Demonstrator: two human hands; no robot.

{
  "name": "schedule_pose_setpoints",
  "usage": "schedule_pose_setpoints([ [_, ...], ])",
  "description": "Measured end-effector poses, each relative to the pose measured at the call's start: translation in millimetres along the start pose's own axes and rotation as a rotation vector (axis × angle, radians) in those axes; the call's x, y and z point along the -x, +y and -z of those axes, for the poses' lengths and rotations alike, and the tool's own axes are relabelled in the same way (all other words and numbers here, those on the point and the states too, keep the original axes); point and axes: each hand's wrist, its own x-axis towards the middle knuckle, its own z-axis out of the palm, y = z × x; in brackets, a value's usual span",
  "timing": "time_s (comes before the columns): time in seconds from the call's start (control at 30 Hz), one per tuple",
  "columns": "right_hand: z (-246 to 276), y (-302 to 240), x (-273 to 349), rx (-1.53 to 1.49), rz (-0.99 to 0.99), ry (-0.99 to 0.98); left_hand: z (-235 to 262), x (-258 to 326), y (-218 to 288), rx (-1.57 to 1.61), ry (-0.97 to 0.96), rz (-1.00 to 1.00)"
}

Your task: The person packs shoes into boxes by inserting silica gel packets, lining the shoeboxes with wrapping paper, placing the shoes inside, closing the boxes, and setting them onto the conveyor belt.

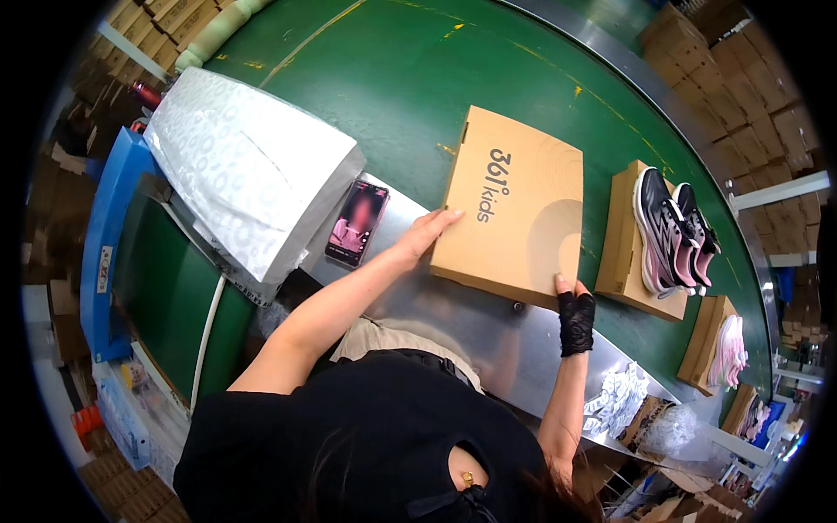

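A closed tan cardboard shoebox (514,209) with dark print on its lid lies in front of me, over the green belt and the metal ledge. My left hand (429,234) grips its left side, thumb on the lid and the other fingers hidden below. At the near right corner my right hand (575,305), in a black lace fingerless glove, holds the box with the thumb on top. Left of the box, a phone (357,223) with a lit screen lies on the metal ledge (401,209), beside a stack wrapped in white patterned sheeting (253,148).
Right of the shoebox, black and pink sneakers (670,231) rest on another shoebox (621,248). Farther right, pale pink shoes (729,350) sit by a third box (704,340). Crumpled paper (617,399) lies near my right forearm. A blue machine frame (112,253) stands at the left.
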Motion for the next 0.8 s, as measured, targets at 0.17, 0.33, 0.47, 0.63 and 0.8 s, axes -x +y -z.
schedule_pose_setpoints([
  [0.17,19,-34,1,0.039,0.158,0.010,-20,15,45,0.370,-0.155,0.127],
  [0.33,30,-119,11,-0.142,0.191,-0.238,23,65,79,0.317,0.053,-0.135],
  [0.47,-15,-92,-13,-0.135,0.251,-0.340,76,132,95,0.359,0.270,-0.578],
  [0.63,-89,-13,-65,0.434,0.435,-0.347,143,242,113,0.609,0.501,-0.822],
  [0.8,-121,2,-84,0.730,0.426,-0.342,129,283,94,0.832,0.839,-0.857],
])
